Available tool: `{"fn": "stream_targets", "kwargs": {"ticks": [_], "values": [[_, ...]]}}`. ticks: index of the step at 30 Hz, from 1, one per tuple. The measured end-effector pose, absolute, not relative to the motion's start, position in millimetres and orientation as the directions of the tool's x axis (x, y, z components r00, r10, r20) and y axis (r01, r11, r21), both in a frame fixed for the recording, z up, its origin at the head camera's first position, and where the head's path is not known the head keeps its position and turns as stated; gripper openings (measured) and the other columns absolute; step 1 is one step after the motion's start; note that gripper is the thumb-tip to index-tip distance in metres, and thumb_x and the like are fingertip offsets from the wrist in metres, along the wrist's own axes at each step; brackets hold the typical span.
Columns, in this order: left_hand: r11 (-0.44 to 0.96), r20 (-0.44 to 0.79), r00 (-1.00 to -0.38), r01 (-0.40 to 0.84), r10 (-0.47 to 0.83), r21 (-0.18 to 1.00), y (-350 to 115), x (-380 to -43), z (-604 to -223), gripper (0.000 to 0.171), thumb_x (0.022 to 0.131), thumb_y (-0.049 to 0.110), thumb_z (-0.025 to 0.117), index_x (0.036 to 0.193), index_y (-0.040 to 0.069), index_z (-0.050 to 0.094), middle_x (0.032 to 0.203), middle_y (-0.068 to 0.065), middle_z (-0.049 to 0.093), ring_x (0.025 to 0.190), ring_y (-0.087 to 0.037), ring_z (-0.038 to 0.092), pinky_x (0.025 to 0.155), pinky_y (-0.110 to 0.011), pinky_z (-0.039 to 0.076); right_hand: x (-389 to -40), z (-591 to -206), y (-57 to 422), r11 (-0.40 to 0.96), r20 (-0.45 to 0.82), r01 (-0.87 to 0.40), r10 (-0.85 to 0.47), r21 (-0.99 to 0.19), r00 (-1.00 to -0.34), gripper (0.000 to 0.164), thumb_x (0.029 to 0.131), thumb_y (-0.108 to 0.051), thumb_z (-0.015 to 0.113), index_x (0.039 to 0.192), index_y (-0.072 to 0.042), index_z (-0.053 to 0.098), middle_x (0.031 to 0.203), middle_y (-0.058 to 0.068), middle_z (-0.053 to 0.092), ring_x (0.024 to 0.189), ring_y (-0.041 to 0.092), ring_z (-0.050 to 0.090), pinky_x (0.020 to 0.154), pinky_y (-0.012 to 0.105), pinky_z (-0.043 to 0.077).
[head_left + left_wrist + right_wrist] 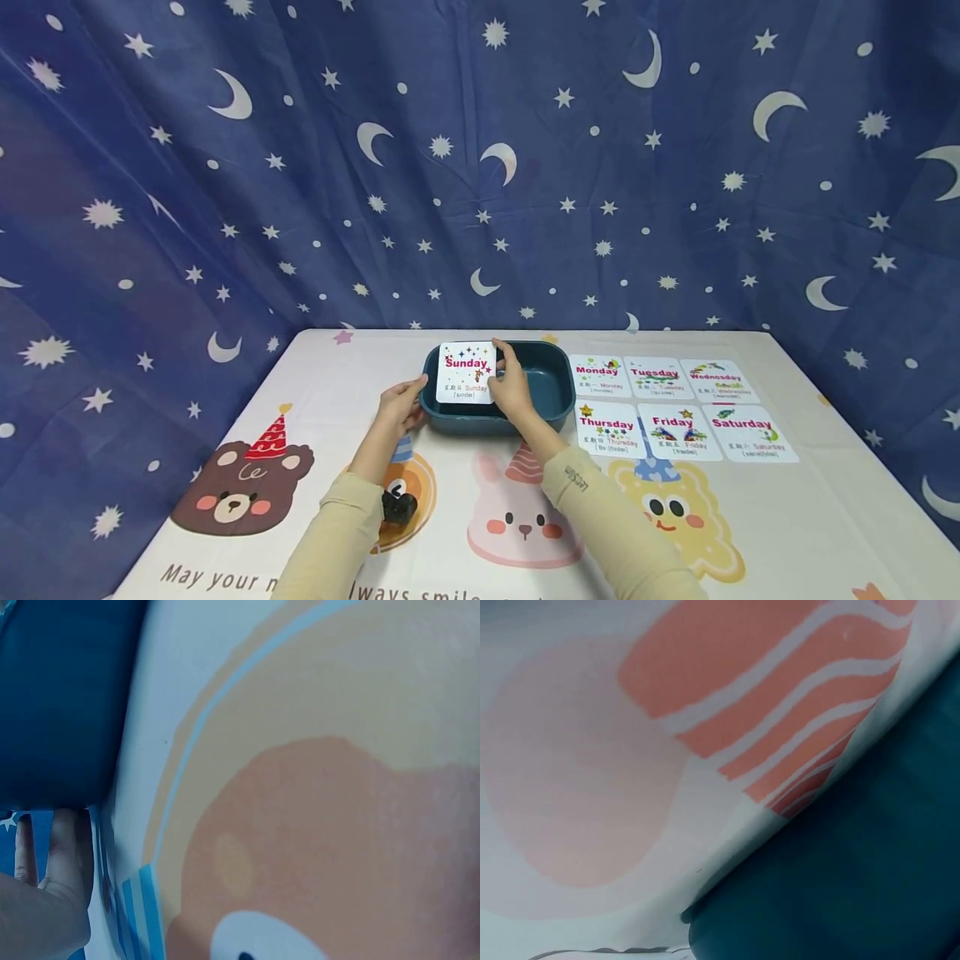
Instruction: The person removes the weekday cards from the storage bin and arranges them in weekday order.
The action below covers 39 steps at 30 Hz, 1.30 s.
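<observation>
In the head view my right hand [512, 387] pinches the right edge of a white card reading "Sunday" [466, 372], held upright over the left part of a dark teal plastic basin [480, 425]. At the basin's left end, my left hand [399, 404] grips the rim. Down in the left wrist view's lower left corner, that hand [56, 900] has its fingers against the basin's end wall [64, 712]. The right wrist view shows the basin's outer wall [840, 885] and tablecloth, with the hand out of frame.
Right of the basin lie two rows of weekday cards: Monday [597, 377], Tuesday [659, 379], Wednesday [720, 382] behind; Thursday [609, 431], Friday [679, 433], Saturday [751, 434] in front. A cartoon-printed tablecloth [825, 517] covers the table. Behind hangs a starry blue curtain [525, 250].
</observation>
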State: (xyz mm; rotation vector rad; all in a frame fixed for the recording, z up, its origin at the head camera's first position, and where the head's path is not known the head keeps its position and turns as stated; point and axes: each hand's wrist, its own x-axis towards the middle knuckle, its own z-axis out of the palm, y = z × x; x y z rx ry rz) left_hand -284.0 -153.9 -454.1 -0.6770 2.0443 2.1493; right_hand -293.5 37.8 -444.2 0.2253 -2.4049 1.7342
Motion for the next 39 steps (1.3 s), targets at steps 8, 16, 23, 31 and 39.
{"fn": "stream_targets", "kwargs": {"ticks": [8,16,23,31,39], "values": [[-0.085,-0.384,-0.892,-0.374,-0.24,0.923,-153,-285,-455,0.051,0.09,0.033,0.063,0.129,0.002,0.052,0.088,-0.001,0.057,0.06,-0.003,0.054,0.059,-0.017,0.047,-287,-433,38,0.304,0.315,-0.303,-0.009,-0.903,-0.949,0.063,0.082,0.015,0.047,0.141,-0.007,0.038,0.088,0.017,0.05,0.048,0.009,0.039,0.045,0.018,0.034],[-0.107,-0.386,-0.892,-0.371,-0.235,0.923,-153,-283,-452,0.05,0.09,0.031,0.063,0.129,0.001,0.051,0.088,-0.001,0.059,0.058,-0.003,0.056,0.057,-0.016,0.047,-269,-417,52,0.237,0.315,-0.319,-0.055,-0.918,-0.947,0.064,0.083,0.015,0.046,0.142,-0.008,0.035,0.089,0.018,0.05,0.042,0.003,0.031,0.044,0.018,0.03],[-0.109,-0.383,-0.899,-0.367,-0.214,0.924,-154,-282,-451,0.05,0.091,0.03,0.062,0.129,0.0,0.05,0.082,0.002,0.057,0.058,-0.002,0.056,0.057,-0.015,0.047,-257,-410,71,0.214,0.276,-0.291,-0.099,-0.932,-0.956,0.068,0.084,0.013,0.047,0.145,-0.01,0.03,0.091,0.017,0.047,0.039,0.002,0.027,0.044,0.019,0.031],[-0.095,-0.388,-0.894,-0.376,-0.223,0.922,-157,-278,-454,0.053,0.091,0.031,0.062,0.132,0.0,0.048,0.101,-0.007,0.057,0.064,-0.003,0.056,0.062,-0.016,0.048,-235,-395,94,0.237,0.165,-0.211,-0.199,-0.948,-0.966,0.071,0.086,0.013,0.049,0.147,-0.012,0.025,0.093,0.013,0.041,0.044,0.008,0.033,0.047,0.02,0.035],[-0.097,-0.375,-0.902,-0.362,-0.213,0.927,-153,-279,-450,0.053,0.091,0.031,0.062,0.131,-0.001,0.048,0.085,0.0,0.059,0.059,-0.002,0.055,0.058,-0.015,0.046,-227,-400,119,0.25,0.124,-0.174,-0.202,-0.952,-0.971,0.07,0.087,0.012,0.048,0.147,-0.016,0.026,0.097,0.012,0.039,0.048,0.009,0.034,0.049,0.018,0.035]]}}
